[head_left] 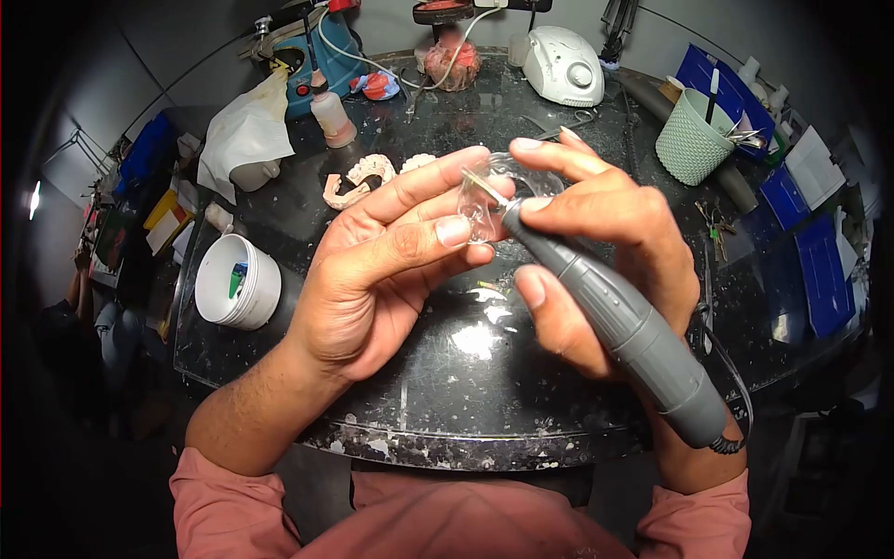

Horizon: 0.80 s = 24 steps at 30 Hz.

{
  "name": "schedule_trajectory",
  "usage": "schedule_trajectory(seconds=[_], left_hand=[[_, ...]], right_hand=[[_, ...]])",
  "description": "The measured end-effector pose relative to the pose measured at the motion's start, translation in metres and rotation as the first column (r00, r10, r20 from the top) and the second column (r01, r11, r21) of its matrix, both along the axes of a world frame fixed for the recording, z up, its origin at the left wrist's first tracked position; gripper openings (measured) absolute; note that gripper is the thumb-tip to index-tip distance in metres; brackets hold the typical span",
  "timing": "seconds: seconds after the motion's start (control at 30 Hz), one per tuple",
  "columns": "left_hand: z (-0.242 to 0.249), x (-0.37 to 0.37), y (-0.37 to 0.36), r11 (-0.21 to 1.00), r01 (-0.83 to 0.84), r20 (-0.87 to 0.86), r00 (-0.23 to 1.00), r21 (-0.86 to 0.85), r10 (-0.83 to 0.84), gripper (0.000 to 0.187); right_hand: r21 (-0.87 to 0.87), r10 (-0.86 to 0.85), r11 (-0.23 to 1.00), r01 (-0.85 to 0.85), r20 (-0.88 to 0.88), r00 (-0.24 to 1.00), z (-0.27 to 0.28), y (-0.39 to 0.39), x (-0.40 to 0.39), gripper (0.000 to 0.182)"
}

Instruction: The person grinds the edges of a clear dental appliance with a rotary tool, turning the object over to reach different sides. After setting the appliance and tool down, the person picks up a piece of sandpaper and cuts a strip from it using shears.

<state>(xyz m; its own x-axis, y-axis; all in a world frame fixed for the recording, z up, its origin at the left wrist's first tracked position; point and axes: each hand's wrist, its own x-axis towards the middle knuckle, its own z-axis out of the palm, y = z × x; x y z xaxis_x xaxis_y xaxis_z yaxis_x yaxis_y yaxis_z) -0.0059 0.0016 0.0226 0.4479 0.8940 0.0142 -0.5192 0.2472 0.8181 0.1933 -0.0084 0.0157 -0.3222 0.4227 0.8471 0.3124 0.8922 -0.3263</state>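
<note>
White tub (214, 289), green/blue bits inside, sits L of the L fingers (410, 247), a bit nearer the table's front edge. Beyond the L fingers & to the L: bottle (332, 116) w/ pink contents, blue machine (349, 51) behind it, white cloth (247, 135) further L. Scissors (579, 117) lie beyond the R fingers (596, 210). R of the R fingers: mint basket (687, 154) w/ pen & metal tools, keys (715, 235) nearer, blue trays (824, 289) far R.

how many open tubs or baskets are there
2: a white round plastic tub on the left, and a pale green textured plastic basket at back right. Others may be hidden.
</note>
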Motion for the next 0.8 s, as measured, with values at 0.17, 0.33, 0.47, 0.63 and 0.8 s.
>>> schedule_trajectory(seconds=[0.17, 0.33, 0.47, 0.63, 0.8], left_hand=[[-0.0025, -0.0014, -0.0007, 0.998, 0.064, 0.043, 0.997, 0.021, -0.065, 0.05], [-0.0018, -0.0011, -0.0011, 0.998, 0.062, 0.032, 0.998, 0.02, -0.062, 0.048], [-0.0022, -0.0014, -0.0017, 0.997, 0.065, 0.017, 0.998, 0.034, -0.066, 0.048], [-0.0087, 0.0006, -0.0009, 0.997, 0.032, 0.052, 0.998, 0.063, -0.036, 0.039], [-0.0058, -0.0006, -0.0018, 1.0, 0.021, 0.104, 0.994, 0.007, -0.022, 0.032]], right_hand=[[0.028, -0.035, 0.999, 0.035, -0.031, 0.999, -0.0027, 0.0011, -0.0012, 0.033], [0.031, -0.029, 0.999, 0.029, -0.019, 0.999, -0.0029, 0.0007, -0.0034, 0.032], [0.021, -0.026, 0.999, 0.027, -0.039, 0.999, -0.0045, -0.0005, -0.0054, 0.034], [0.031, -0.016, 0.999, 0.014, 0.047, 0.999, 0.0015, -0.0029, -0.0027, 0.036], [0.048, 0.014, 0.999, -0.012, -0.031, 0.999, -0.0014, -0.0014, -0.0047, 0.036]])
